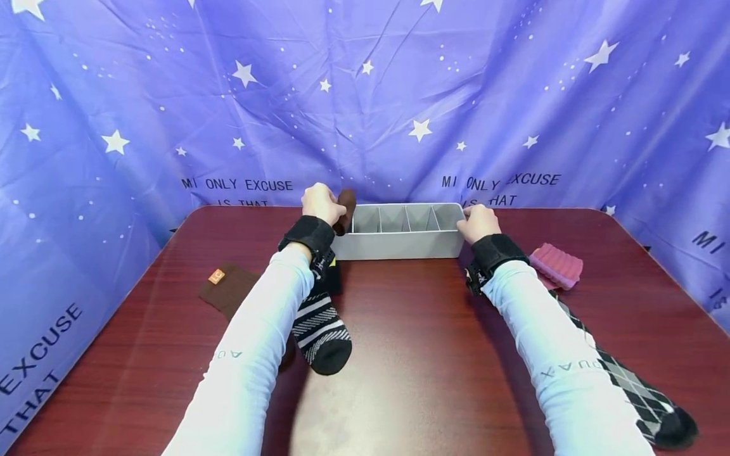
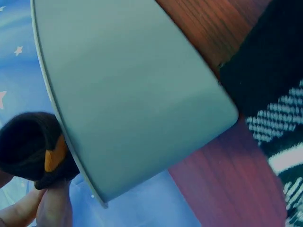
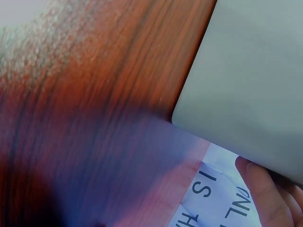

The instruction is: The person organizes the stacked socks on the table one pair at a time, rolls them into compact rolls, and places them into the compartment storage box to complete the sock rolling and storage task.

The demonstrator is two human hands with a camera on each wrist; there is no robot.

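My left hand (image 1: 322,204) pinches a rolled brown sock (image 1: 345,212) upright at the left end of a grey divided storage box (image 1: 399,246). In the left wrist view the rolled sock (image 2: 28,142) shows its open round end and an orange label, right against the box rim; fingertips (image 2: 54,205) hold it from below. My right hand (image 1: 480,223) holds the box's right end, thumb by the front corner. In the right wrist view the fingers (image 3: 265,194) lie along the box's end wall (image 3: 251,94). The left forearm partly hides a striped black sock (image 1: 322,332) and a flat brown sock (image 1: 228,288).
On the right lie a folded pink sock (image 1: 557,265) and a grey-black argyle sock (image 1: 639,386), partly under the right forearm. The reddish wooden table (image 1: 410,354) ends just behind the box, where a blue star-patterned curtain (image 1: 365,114) hangs.
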